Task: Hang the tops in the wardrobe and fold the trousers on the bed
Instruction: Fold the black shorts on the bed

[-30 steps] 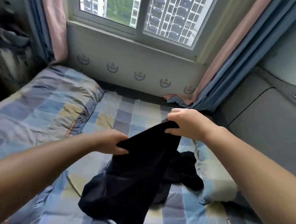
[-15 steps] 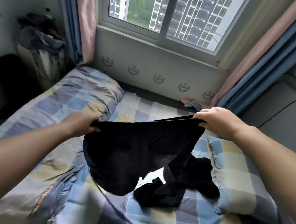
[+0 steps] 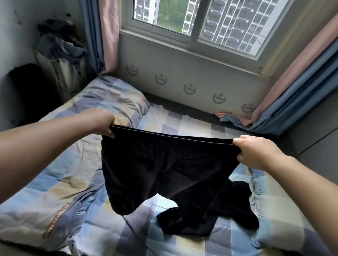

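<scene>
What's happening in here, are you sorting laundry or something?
A person is holding a pair of black trousers up over the bed, stretched wide by the waistband. The left hand grips one end of the waistband and the right hand the other. One leg hangs free; the other trails down onto the checked bedding. They are not folded yet.

The trousers (image 3: 161,167) stretched between the left hand (image 3: 101,121) and the right hand (image 3: 255,153) are plain black. Below both hands the bedsheet (image 3: 176,245) is checked in pale blue, grey-purple, cream and tan. Beyond the hands, pink and blue curtains (image 3: 297,80) frame a white window (image 3: 193,38), with grey crests on the wall (image 3: 187,73) beneath.
</scene>
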Demonstrator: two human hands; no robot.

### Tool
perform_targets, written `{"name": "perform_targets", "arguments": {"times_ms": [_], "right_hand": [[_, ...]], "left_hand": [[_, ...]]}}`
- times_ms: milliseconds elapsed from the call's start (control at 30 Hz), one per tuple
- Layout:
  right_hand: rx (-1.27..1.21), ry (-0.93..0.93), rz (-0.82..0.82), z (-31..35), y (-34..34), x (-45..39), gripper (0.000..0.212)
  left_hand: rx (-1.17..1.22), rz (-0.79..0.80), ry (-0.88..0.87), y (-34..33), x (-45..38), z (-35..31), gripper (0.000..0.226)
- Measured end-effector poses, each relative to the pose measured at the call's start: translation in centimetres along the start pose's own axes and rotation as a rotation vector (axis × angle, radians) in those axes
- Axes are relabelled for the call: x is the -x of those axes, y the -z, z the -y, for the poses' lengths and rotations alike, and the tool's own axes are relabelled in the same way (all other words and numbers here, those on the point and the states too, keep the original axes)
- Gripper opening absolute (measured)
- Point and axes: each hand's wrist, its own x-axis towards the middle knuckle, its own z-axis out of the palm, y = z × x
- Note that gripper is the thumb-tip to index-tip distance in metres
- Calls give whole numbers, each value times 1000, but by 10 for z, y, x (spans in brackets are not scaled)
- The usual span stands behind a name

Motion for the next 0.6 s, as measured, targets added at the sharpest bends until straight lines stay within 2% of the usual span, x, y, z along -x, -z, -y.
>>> {"name": "perform_targets", "arguments": {"times_ms": [100, 167, 233, 300, 400, 433, 600], "right_hand": [[-44, 17, 120, 4, -10, -4, 28], [-17, 51, 91, 11, -20, -9, 39], [-13, 64, 53, 18, -32, -15, 40], [-31, 49, 82, 25, -44, -23, 37], [-32, 38, 151, 40, -60, -41, 32], [-24, 57, 140, 46, -64, -49, 28], [18, 125, 37, 56, -57, -100, 23]], "left_hand": [[78, -12, 25, -1, 6, -3, 34], [126, 1, 69, -11, 10, -4, 33], [244, 45, 135, -27, 12, 0, 35], [482, 116, 234, -43, 14, 7, 45], [1060, 307, 390, -66, 12, 5, 67], [1122, 309, 411, -72, 8, 1, 74], [781, 144, 476, -60, -24, -4, 88]]}}
